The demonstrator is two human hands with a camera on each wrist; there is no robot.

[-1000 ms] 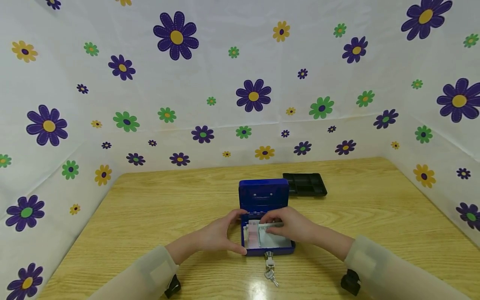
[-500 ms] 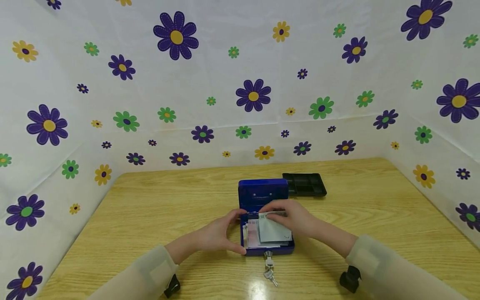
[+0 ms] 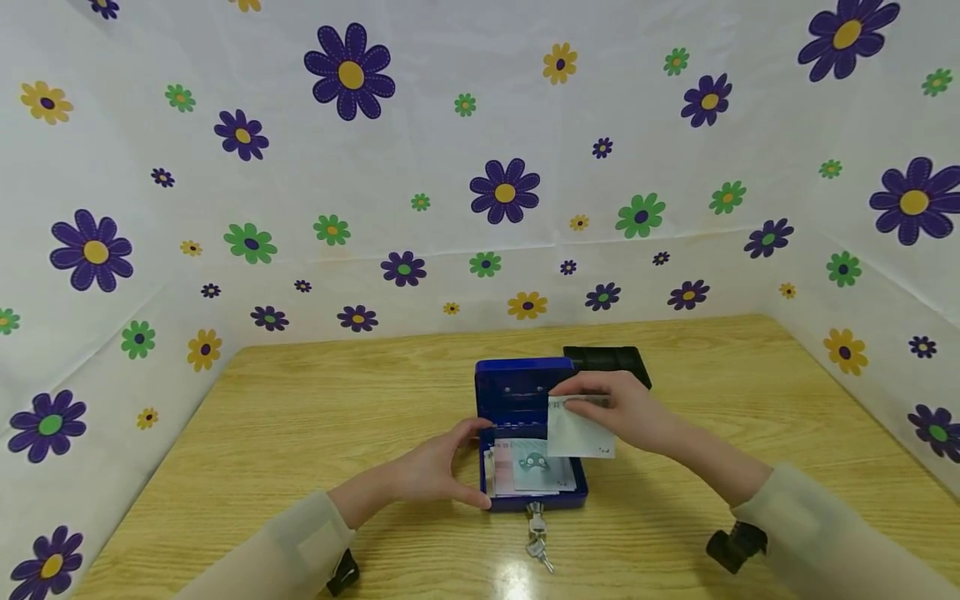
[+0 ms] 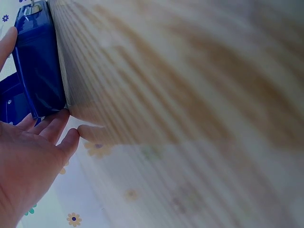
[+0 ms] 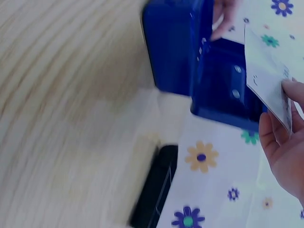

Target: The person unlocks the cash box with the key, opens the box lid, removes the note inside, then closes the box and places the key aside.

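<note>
A blue cash box [image 3: 537, 502] stands on the table with its lid [image 3: 517, 379] raised. Thumb at the front left corner and fingers at the back, my left hand [image 3: 431, 462] holds the box's left side; the left wrist view shows this left hand [image 4: 35, 159] against the blue box [image 4: 40, 66]. Between thumb and fingers my right hand [image 3: 626, 408] pinches a pale green banknote [image 3: 579, 429], held up above the box's right part. Pinkish notes [image 3: 503, 471] and a green note with a cartoon-like print [image 3: 534, 463] lie inside the box.
Behind the lid to the right lies a black compartment tray [image 3: 603, 358], partly hidden by my right hand. Keys [image 3: 537, 546] hang from the lock at the box's front. A flower-patterned white cloth [image 3: 420, 167] encloses the wooden table [image 3: 337, 392] at the back and sides.
My right hand has lifted the pale green banknote up and to the right out of the box, uncovering the printed green note. The left hand has stayed on the box.
</note>
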